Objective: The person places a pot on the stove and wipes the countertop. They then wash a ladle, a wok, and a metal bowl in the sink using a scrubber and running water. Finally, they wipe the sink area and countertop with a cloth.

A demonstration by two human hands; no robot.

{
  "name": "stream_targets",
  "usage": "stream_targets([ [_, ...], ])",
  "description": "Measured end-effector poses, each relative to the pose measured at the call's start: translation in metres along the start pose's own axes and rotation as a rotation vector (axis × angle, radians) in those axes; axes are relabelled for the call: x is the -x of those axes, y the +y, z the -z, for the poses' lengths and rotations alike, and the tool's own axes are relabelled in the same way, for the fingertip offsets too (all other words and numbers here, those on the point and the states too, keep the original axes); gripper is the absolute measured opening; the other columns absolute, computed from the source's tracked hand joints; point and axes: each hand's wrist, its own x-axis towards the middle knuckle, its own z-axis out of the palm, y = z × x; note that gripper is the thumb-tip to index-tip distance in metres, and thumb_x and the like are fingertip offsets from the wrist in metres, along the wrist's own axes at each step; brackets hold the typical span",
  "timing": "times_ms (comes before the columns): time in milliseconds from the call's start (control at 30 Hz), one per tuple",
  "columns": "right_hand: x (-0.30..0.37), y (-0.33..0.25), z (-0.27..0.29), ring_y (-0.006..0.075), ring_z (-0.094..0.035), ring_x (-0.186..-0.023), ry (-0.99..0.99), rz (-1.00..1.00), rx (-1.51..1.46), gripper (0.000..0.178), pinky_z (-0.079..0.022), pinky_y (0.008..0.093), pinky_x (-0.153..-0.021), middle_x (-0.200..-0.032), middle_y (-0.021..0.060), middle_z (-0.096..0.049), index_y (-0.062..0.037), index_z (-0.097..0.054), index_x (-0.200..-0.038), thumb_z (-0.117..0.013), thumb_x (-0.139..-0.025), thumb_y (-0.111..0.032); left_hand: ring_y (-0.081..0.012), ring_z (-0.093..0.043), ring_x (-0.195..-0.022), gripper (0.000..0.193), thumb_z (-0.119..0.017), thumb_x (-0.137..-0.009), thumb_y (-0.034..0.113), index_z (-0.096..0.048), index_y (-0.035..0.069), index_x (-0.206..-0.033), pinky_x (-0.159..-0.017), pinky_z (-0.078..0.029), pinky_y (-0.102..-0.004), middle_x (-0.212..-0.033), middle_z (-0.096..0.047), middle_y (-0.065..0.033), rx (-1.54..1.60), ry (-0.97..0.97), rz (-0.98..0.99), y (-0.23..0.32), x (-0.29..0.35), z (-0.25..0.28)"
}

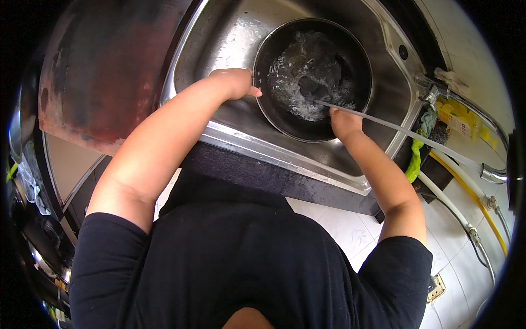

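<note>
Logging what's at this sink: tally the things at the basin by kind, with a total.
Hands: 2, left hand on the pot rim, right hand inside
Black pot: 1
Steel sink: 1
Tap running water: 1
Green cloth: 1
Total: 6

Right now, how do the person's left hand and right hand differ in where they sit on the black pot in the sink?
The left hand grips the black pot at its outer left rim, thumb pointing toward the pot; the right hand reaches over the near rim at the lower right, fingers inside. The stream of water passes right over the right hand, but runs well clear of the left hand. Both hands touch the pot, which sits in the steel sink.
</note>
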Motion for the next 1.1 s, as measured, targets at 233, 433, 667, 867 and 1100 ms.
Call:
stream_targets([
  [233, -0.059, -0.123, 0.037, 0.0397, -0.059, -0.080, 0.141, 0.136, -0.493, 0.020, -0.046, 0.0460, -0.074, -0.085, 0.0230, -0.061, -0.0010, -0.047, -0.090, -0.047, -0.081, -0.019, -0.0329, -0.054, -0.103, 0.058, -0.061, -0.077, 0.045, -0.047, 0.007, -0.118, -0.085, -0.042, -0.0404, -0.108, -0.058, -0.0170, -0.003, 0.030, -0.074, -0.009, -0.011, -0.010],
  [433, -0.138, -0.051, 0.059, 0.0339, -0.062, -0.088, 0.297, -0.339, -0.410, 0.026, -0.050, 0.0430, -0.074, -0.098, 0.0212, -0.061, -0.0008, -0.050, -0.100, -0.033, -0.090, -0.017, -0.0312, -0.054, -0.103, 0.065, -0.056, -0.078, 0.052, -0.042, 0.007, -0.123, -0.085, -0.042, -0.0409, -0.108, -0.059, -0.0162, -0.076, 0.010, -0.026, 0.000, -0.001, -0.004],
  [667, -0.054, -0.079, 0.022, 0.0342, -0.060, -0.093, -0.109, -0.338, -0.341, 0.028, -0.047, 0.0412, -0.081, -0.099, 0.0230, -0.061, -0.0009, -0.044, -0.108, -0.041, -0.084, -0.014, -0.0314, -0.054, -0.104, 0.066, -0.056, -0.077, 0.053, -0.046, 0.003, -0.118, -0.086, -0.043, -0.0397, -0.109, -0.058, -0.0177, -0.048, -0.009, -0.026, 0.001, 0.003, -0.001],
  [867, -0.104, -0.094, 0.060, 0.0372, -0.061, -0.087, 0.126, -0.214, -0.479, 0.026, -0.047, 0.0438, -0.079, -0.094, 0.0255, -0.061, 0.0001, -0.046, -0.104, -0.038, -0.084, -0.013, -0.0319, -0.053, -0.105, 0.066, -0.056, -0.077, 0.053, -0.047, 0.001, -0.117, -0.086, -0.042, -0.0401, -0.109, -0.057, -0.0191, -0.080, 0.001, -0.004, 0.003, -0.001, -0.004],
  [1100, -0.053, -0.058, 0.001, 0.0370, -0.061, -0.088, 0.076, -0.316, -0.387, 0.023, -0.047, 0.0442, -0.078, -0.093, 0.0255, -0.061, 0.0004, -0.049, -0.097, -0.036, -0.086, -0.016, -0.0322, -0.053, -0.104, 0.066, -0.057, -0.077, 0.052, -0.046, 0.001, -0.118, -0.086, -0.042, -0.0406, -0.110, -0.057, -0.0183, -0.041, -0.028, -0.010, -0.003, -0.002, -0.005],
])
